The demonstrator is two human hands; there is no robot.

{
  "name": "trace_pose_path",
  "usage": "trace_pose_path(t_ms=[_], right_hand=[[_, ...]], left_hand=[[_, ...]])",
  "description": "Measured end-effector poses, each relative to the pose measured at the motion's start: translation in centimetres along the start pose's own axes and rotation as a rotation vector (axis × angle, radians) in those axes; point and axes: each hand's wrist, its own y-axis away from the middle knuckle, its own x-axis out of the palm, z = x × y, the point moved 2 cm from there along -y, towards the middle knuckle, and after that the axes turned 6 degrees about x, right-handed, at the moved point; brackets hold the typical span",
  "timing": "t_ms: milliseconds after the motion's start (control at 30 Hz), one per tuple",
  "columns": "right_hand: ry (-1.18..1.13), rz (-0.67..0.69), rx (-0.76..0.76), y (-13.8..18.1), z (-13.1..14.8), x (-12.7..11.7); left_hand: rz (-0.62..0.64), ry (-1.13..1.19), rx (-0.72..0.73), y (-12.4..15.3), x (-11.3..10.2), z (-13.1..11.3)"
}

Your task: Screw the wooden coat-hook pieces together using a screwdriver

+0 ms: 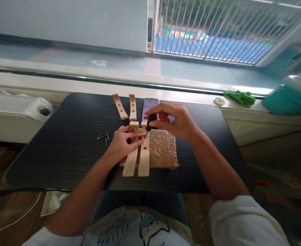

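Two pale curved wooden pieces with drilled holes lie side by side across a tape-wrapped brown cardboard slab (163, 150). My right hand (177, 119) is closed on a small black-handled screwdriver (152, 119), its shaft pointing down at the upper hole of the right wooden piece (144, 160). My left hand (122, 141) reaches over the left wooden piece (131, 162). Its stretched fingers are apart, the tips resting on the right piece beside the screwdriver's tip. A screw at that tip is too small to make out clearly.
Two more curved wooden pieces, one on the left (119, 107) and one on the right (132, 107), lie farther back. A phone (150, 102) lies near the far edge. Several metal screws (106, 136) lie left of my left hand. Tape (219, 101) and a green cloth (240, 98) sit on the sill.
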Motion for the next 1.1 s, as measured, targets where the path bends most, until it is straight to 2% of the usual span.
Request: trace_pose_path(t_ms=[533, 1100], right_hand=[[0.105, -0.077, 0.014, 0.04, -0.17, 0.49], [0.105, -0.146, 0.026, 0.24, -0.42, 1.0]], left_hand=[[0.004, -0.009, 0.014, 0.04, 0.03, 0.08], [0.018, -0.005, 0.002, 0.01, -0.09, 0.03]])
